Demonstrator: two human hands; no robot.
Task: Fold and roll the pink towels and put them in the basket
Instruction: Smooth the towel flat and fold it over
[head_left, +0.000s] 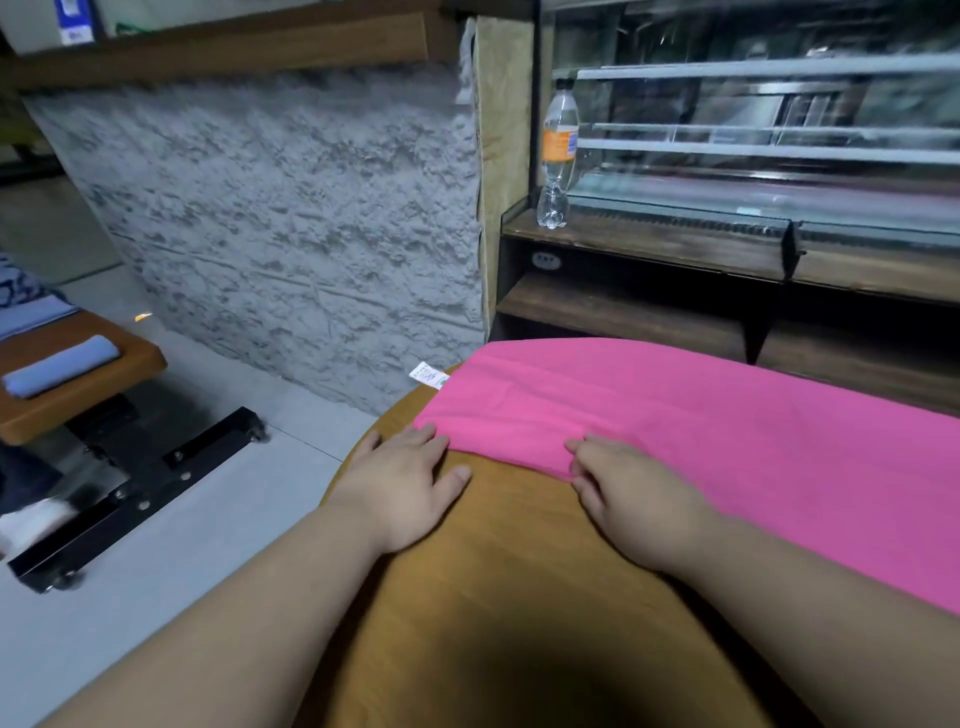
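Right hand (636, 501) pinching near edge of pink towel (675, 415) between thumb and fingers, left hand (400, 483) flat, fingers straight, tips touching same edge, towel lying as a long folded strip across wooden table (493, 571), white tag (428, 375) at far-left corner, plastic bottle (560, 140) on shelf behind.

This looks like a small shop or café. A long glass display case with white shelves (753, 145) stands on a dark wooden counter (649, 244), with a clear plastic bottle with an orange label (558, 150) beside it. The wall panel of rough grey imitation stone (285, 208) and the grey tiled floor (156, 571) also suggest commercial premises.
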